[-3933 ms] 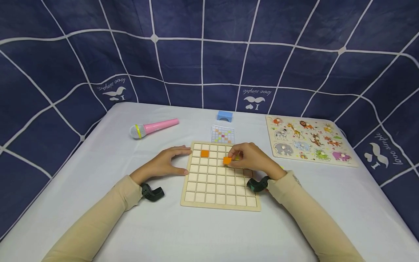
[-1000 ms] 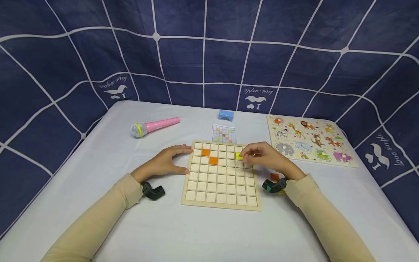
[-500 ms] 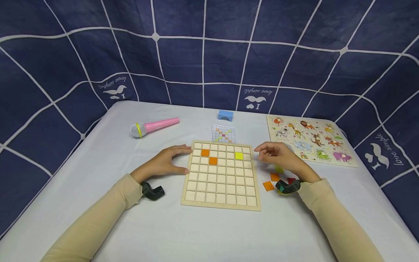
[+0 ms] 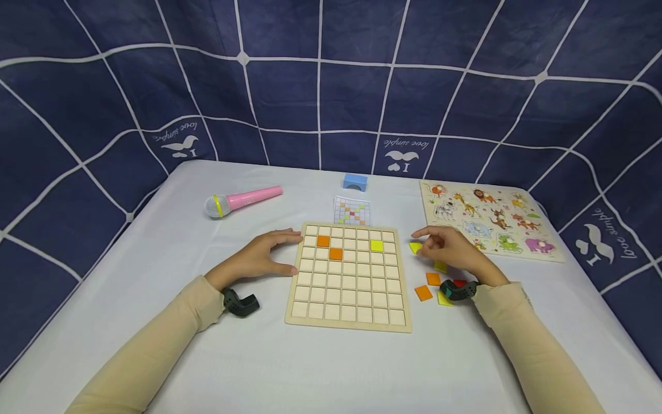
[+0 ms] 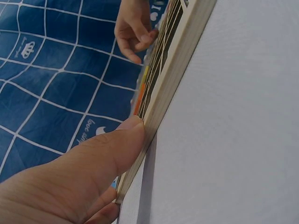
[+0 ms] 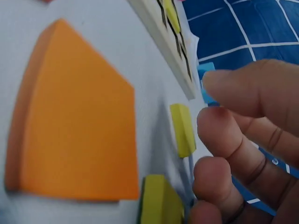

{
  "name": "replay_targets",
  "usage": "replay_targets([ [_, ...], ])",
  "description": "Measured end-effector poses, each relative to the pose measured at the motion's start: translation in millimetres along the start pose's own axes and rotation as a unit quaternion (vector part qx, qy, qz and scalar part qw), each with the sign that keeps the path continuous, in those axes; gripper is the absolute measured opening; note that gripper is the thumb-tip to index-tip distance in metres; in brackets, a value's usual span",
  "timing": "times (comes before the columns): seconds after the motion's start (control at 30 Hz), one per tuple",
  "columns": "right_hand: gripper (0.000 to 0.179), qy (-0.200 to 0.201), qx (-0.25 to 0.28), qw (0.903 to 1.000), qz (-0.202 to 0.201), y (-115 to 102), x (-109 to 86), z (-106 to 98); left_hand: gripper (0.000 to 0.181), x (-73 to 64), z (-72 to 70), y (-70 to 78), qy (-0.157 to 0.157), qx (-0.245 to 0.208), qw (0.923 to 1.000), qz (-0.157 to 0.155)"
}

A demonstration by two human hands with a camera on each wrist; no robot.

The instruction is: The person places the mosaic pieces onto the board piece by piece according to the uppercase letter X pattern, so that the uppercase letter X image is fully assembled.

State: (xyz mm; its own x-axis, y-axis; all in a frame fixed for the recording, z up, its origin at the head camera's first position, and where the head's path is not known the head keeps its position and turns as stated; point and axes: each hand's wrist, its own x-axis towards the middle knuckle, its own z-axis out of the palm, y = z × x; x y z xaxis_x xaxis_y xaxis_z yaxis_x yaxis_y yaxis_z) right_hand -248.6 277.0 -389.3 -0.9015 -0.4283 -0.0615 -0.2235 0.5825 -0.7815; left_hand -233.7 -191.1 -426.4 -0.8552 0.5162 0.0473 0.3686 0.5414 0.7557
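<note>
My left hand point(image 4: 258, 256) rests against the left edge of a wooden grid board point(image 4: 349, 296), thumb and fingers spread and touching the rim. On the board lie two orange tiles, one point(image 4: 323, 241) at the upper left and another point(image 4: 335, 253) diagonally below it, plus a yellow tile point(image 4: 376, 245) at the upper right. Beyond the board's right edge, my right hand point(image 4: 450, 251) hovers over a loose yellow tile point(image 4: 415, 247), fingers loosely bent and holding nothing. In the right wrist view, that yellow tile point(image 6: 182, 130) sits just beyond the fingertips, near a large-looking orange tile point(image 6: 79, 121).
More orange, yellow and red tiles point(image 4: 423, 293) lie by my right wrist. Behind the board are a small printed grid card point(image 4: 353, 211) and a blue arch block point(image 4: 355, 183). A pink toy microphone point(image 4: 243, 201) lies back left, an animal puzzle board point(image 4: 491, 221) back right.
One orange tile went from my right hand onto the board; a yellow tile was also let go there. My right hand then moved right, off the board. My left hand stayed put.
</note>
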Motion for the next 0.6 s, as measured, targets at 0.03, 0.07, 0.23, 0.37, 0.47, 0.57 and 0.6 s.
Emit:
replay_targets([
  [0.03, 0.041, 0.002, -0.010, 0.9999, 0.006, 0.5, 0.1, 0.3, 0.080, 0.1, 0.2, -0.4, 0.000, 0.000, 1.0000, 0.000],
  [0.07, 0.040, 0.005, -0.020, 0.9997, 0.011, 1.4, 0.2, 0.2, 0.080, 0.0, 0.2, -0.5, -0.001, 0.000, 1.0000, 0.000],
  [0.23, 0.037, 0.026, -0.050, 0.9979, 0.032, 5.2, 0.7, 0.8, 0.080, 0.2, 0.4, -1.3, -0.002, 0.000, 1.0000, -0.002],
  [0.37, 0.037, 0.033, -0.068, 0.9967, 0.031, 6.5, 2.0, 3.1, 0.079, -0.2, 0.0, -1.0, -0.001, 0.001, 1.0000, -0.001],
  [0.47, 0.034, 0.033, -0.079, 0.9959, 0.028, 6.2, 2.3, 4.4, 0.079, 0.0, 0.4, -1.2, -0.001, 0.003, 1.0000, 0.001],
  [0.57, 0.030, 0.036, -0.087, 0.9952, 0.026, 5.2, 1.9, 4.9, 0.079, 0.0, 0.7, -1.4, 0.000, 0.003, 1.0000, 0.003],
  [0.6, 0.029, 0.036, -0.089, 0.9950, 0.025, 4.7, 1.6, 4.9, 0.079, 0.0, 0.8, -1.4, 0.000, 0.003, 1.0000, 0.003],
])
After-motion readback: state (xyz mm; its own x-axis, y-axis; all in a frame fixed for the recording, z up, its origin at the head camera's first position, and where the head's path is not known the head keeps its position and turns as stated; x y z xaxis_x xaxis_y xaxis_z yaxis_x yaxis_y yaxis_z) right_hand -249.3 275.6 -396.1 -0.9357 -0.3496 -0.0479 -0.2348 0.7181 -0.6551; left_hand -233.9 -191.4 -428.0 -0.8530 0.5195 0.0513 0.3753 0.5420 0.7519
